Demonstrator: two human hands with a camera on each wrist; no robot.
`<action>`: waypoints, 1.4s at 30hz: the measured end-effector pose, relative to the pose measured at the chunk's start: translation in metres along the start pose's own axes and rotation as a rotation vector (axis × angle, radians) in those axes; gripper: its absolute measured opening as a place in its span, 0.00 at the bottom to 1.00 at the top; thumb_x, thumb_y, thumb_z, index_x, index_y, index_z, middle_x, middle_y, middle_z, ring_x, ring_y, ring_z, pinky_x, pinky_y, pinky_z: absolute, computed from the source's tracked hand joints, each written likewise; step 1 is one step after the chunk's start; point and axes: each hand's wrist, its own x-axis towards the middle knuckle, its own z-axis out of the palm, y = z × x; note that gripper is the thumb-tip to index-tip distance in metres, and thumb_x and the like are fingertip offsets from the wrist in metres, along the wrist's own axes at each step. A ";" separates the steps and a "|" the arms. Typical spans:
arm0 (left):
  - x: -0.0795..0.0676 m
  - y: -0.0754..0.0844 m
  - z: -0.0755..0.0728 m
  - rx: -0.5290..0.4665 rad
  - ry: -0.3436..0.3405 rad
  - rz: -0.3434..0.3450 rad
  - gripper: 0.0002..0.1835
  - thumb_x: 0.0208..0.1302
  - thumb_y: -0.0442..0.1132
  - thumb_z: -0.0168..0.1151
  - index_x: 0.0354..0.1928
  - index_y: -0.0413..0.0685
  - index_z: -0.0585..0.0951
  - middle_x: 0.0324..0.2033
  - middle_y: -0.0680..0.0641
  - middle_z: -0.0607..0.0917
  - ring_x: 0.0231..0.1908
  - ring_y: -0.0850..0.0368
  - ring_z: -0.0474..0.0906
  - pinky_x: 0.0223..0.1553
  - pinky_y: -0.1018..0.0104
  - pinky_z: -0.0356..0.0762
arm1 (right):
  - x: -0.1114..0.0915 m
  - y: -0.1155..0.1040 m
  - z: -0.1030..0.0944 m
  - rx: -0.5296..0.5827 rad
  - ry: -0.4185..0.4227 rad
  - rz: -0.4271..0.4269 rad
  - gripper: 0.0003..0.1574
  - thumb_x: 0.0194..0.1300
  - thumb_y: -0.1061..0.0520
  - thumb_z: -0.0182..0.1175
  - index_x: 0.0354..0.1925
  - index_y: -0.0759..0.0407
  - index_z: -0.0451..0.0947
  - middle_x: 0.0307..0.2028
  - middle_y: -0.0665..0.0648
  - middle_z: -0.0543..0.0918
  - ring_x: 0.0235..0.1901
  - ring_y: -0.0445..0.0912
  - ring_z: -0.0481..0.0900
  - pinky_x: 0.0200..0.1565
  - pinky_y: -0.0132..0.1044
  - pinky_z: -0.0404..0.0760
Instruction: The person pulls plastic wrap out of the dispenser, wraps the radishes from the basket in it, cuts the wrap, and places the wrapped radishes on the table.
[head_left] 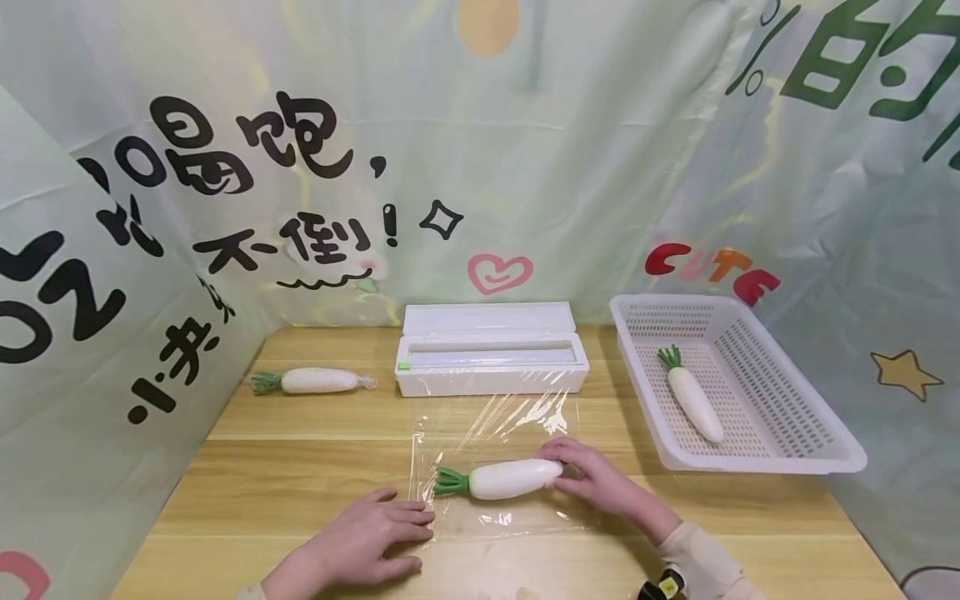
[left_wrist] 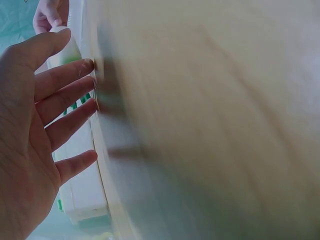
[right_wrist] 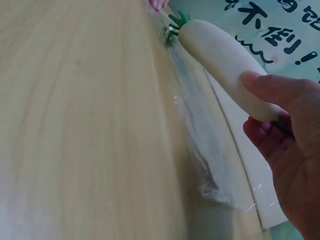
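Note:
A white radish (head_left: 513,479) with a green stub of leaves lies over a sheet of clear plastic wrap (head_left: 480,433) on the table. My right hand (head_left: 592,477) grips its bare end between thumb and fingers; the right wrist view shows the same hold on the radish (right_wrist: 225,65). Near the wrap's left edge my left hand (head_left: 367,537) rests with fingers spread, fingertips at the film. In the left wrist view the left hand (left_wrist: 40,110) has its fingers extended, holding nothing. The wrap runs back to a white dispenser box (head_left: 491,379) with its lid raised.
Another radish (head_left: 318,381), which looks wrapped in film, lies at the left back of the table (head_left: 300,467). On the right stands a white perforated basket (head_left: 765,462) with one radish (head_left: 695,404) inside. A printed cloth (head_left: 570,183) hangs behind and at both sides.

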 end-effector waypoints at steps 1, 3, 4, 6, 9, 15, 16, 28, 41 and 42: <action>0.000 0.000 0.000 -0.001 0.001 -0.002 0.19 0.67 0.59 0.56 0.54 0.62 0.82 0.57 0.59 0.82 0.59 0.60 0.78 0.56 0.41 0.74 | -0.001 0.001 0.000 -0.010 -0.005 0.003 0.25 0.59 0.55 0.67 0.54 0.61 0.79 0.52 0.56 0.82 0.52 0.48 0.80 0.56 0.42 0.81; 0.000 0.000 0.000 -0.003 0.005 -0.005 0.19 0.67 0.58 0.56 0.53 0.62 0.83 0.57 0.59 0.83 0.59 0.60 0.78 0.57 0.41 0.74 | -0.002 0.003 0.001 -0.023 -0.012 0.004 0.25 0.58 0.56 0.68 0.54 0.60 0.79 0.51 0.55 0.83 0.51 0.48 0.80 0.55 0.42 0.81; 0.000 0.000 0.000 -0.005 0.007 -0.008 0.19 0.67 0.58 0.56 0.53 0.62 0.83 0.56 0.59 0.83 0.59 0.59 0.78 0.57 0.41 0.74 | -0.003 0.004 0.001 -0.029 -0.016 0.006 0.25 0.57 0.56 0.68 0.54 0.59 0.79 0.51 0.55 0.83 0.51 0.48 0.81 0.55 0.42 0.81; 0.001 0.000 0.000 -0.008 0.010 -0.016 0.18 0.67 0.58 0.57 0.52 0.61 0.83 0.56 0.59 0.83 0.59 0.59 0.78 0.58 0.40 0.73 | -0.004 0.006 0.002 -0.045 -0.018 0.004 0.25 0.57 0.57 0.69 0.54 0.57 0.79 0.51 0.54 0.83 0.50 0.48 0.81 0.54 0.41 0.81; 0.003 0.000 -0.001 -0.011 0.012 -0.028 0.17 0.66 0.57 0.58 0.51 0.61 0.83 0.55 0.59 0.83 0.58 0.60 0.79 0.58 0.40 0.73 | -0.005 0.007 0.002 -0.062 -0.016 0.018 0.24 0.56 0.58 0.69 0.53 0.55 0.79 0.49 0.52 0.84 0.49 0.46 0.81 0.52 0.40 0.82; 0.005 0.000 0.000 -0.006 0.025 -0.043 0.16 0.67 0.57 0.57 0.50 0.62 0.84 0.53 0.60 0.84 0.57 0.61 0.80 0.57 0.41 0.73 | -0.006 0.008 0.002 -0.073 -0.022 0.104 0.23 0.56 0.57 0.69 0.51 0.51 0.79 0.48 0.49 0.84 0.49 0.44 0.81 0.54 0.42 0.80; 0.005 0.000 0.000 -0.005 0.027 -0.046 0.16 0.67 0.58 0.56 0.49 0.62 0.84 0.53 0.60 0.85 0.57 0.61 0.80 0.57 0.41 0.73 | -0.007 0.009 0.002 -0.077 -0.021 0.115 0.23 0.56 0.57 0.69 0.51 0.51 0.79 0.48 0.49 0.84 0.49 0.44 0.81 0.54 0.42 0.80; 0.010 -0.001 -0.002 0.002 0.078 -0.067 0.16 0.65 0.57 0.59 0.47 0.60 0.85 0.50 0.59 0.86 0.53 0.63 0.81 0.57 0.41 0.74 | -0.022 0.020 -0.003 -0.124 0.109 0.096 0.15 0.57 0.60 0.68 0.45 0.53 0.81 0.42 0.47 0.85 0.43 0.42 0.82 0.49 0.40 0.82; 0.023 -0.006 -0.009 -0.007 0.139 -0.095 0.16 0.59 0.53 0.66 0.48 0.58 0.85 0.48 0.57 0.87 0.50 0.63 0.83 0.56 0.41 0.76 | -0.048 0.004 -0.011 -0.278 0.161 -0.044 0.15 0.50 0.59 0.73 0.39 0.51 0.82 0.39 0.45 0.84 0.41 0.40 0.79 0.45 0.38 0.81; 0.024 -0.007 -0.009 -0.005 0.147 -0.095 0.16 0.59 0.52 0.67 0.48 0.58 0.85 0.48 0.57 0.87 0.49 0.63 0.83 0.56 0.41 0.76 | -0.051 0.002 -0.011 -0.297 0.138 -0.047 0.17 0.49 0.56 0.74 0.40 0.50 0.82 0.40 0.45 0.83 0.42 0.40 0.79 0.46 0.39 0.80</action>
